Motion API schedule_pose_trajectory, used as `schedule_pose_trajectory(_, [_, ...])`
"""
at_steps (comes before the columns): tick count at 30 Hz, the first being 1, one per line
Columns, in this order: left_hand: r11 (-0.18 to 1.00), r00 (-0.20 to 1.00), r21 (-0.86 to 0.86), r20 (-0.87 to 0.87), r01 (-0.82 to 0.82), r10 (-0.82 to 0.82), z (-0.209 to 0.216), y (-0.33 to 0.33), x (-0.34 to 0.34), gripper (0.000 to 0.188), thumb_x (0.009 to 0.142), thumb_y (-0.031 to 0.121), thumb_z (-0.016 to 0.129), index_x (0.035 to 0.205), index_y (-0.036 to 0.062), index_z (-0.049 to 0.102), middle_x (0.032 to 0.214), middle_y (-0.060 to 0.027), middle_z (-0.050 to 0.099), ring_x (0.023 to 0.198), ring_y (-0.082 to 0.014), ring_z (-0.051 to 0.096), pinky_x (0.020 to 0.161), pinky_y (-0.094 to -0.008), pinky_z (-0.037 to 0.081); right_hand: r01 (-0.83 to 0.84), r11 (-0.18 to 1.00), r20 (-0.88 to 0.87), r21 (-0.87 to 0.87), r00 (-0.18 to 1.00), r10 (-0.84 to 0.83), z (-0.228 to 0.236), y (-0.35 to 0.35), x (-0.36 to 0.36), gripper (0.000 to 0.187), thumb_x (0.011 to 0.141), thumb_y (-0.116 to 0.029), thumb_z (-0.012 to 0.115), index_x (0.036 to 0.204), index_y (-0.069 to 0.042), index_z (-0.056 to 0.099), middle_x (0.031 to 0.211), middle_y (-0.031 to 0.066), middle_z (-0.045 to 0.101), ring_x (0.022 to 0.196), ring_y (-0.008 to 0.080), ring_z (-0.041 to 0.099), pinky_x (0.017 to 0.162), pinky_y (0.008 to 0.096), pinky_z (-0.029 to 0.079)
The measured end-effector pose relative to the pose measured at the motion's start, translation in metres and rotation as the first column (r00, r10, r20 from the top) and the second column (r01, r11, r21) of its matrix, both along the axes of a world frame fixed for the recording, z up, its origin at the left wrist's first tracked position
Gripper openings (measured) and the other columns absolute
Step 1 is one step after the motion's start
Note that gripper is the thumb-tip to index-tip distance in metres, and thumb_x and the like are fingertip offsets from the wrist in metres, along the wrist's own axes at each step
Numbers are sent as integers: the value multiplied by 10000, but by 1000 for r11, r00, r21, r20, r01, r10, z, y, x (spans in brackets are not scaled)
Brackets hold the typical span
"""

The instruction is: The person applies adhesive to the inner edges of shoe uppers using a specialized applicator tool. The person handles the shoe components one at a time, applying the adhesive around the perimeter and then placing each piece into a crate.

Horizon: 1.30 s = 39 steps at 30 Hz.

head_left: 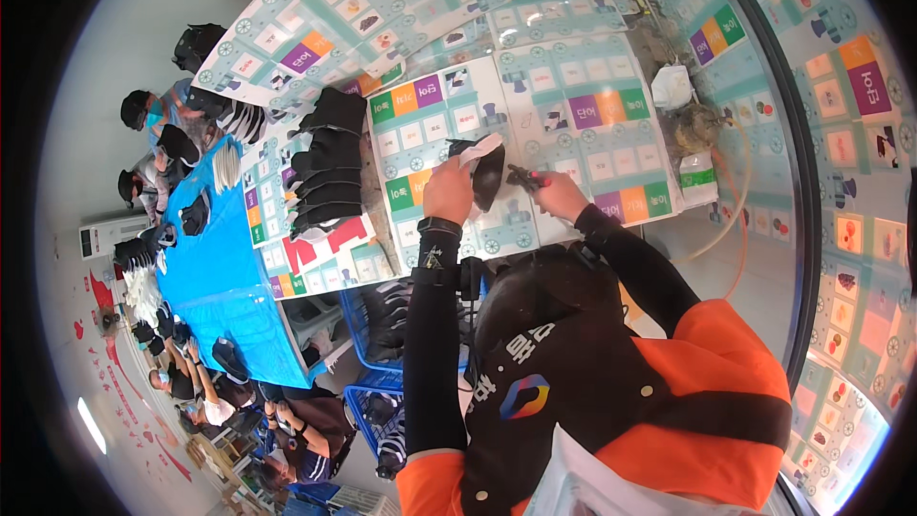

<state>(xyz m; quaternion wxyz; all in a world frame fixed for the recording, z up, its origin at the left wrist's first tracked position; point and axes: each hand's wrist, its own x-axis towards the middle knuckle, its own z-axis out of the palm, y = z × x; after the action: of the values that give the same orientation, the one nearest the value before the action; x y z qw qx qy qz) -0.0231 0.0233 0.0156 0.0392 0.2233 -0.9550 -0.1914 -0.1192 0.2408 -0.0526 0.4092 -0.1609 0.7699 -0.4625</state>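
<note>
In my left hand [447, 193], fingers closed, is a black cap [491, 178] with a white strip along its upper edge. My right hand [562, 199] grips a small pair of pliers or snips [524, 179] with dark jaws and a reddish handle. The tool's jaws point left, toward the cap's right side, with a small gap between them. Both hands are above a table [564, 67] covered in printed sheets. Left of my left hand, a row of nested black caps [328, 177] lies on the table.
At the table's right edge are a white packet [671, 88], a grey clump [694, 129] and a pale hose [746, 167]. A blue-covered table [215, 263] with caps stands left, several people around it. Blue crates [353, 325] of black items sit below the table edge.
</note>
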Motion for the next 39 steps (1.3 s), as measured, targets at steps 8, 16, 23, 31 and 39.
schedule_pose_trajectory(8, [995,996,65,44,-78,76,3,-5,7,306,996,298,572,1096,27,672,989,-246,703,913,-452,670,787,-531,533,-122,989,-357,89,923,146,-10,-1,6,242,882,-172,594,1038,-5,676,856,258,681,843,437,652,722,457,510])
schedule_pose_trajectory(16, [993,994,74,57,-95,91,1,-5,16,312,991,284,569,1145,33,671,989,-247,704,899,-457,669,779,-536,532,-29,999,-283,24,959,34,5,-11,11,243,874,-179,567,996,-17,700,903,285,668,893,484,625,760,527,493])
schedule_pose_trajectory(23, [989,995,116,-33,-93,97,0,-4,30,307,997,272,564,1164,34,659,979,-267,693,907,-466,658,768,-542,522,-40,997,-260,66,964,56,13,-15,14,266,869,-161,567,1052,-29,709,915,275,677,907,470,635,772,482,511])
schedule_pose_trajectory(31, [980,987,129,-37,-150,156,-3,2,49,315,996,278,571,1158,23,658,993,-270,692,906,-469,657,771,-533,524,-193,981,-228,38,954,196,11,-8,16,243,855,-152,581,1028,-49,718,918,278,680,914,470,640,790,479,518])
schedule_pose_trajectory(39, [988,991,89,-14,-128,129,-3,2,51,314,973,226,594,1221,37,622,1066,-216,695,920,-440,670,780,-516,543,-236,968,-190,84,950,248,15,-2,27,256,834,-147,579,1005,-6,707,914,274,687,902,474,641,801,489,516])
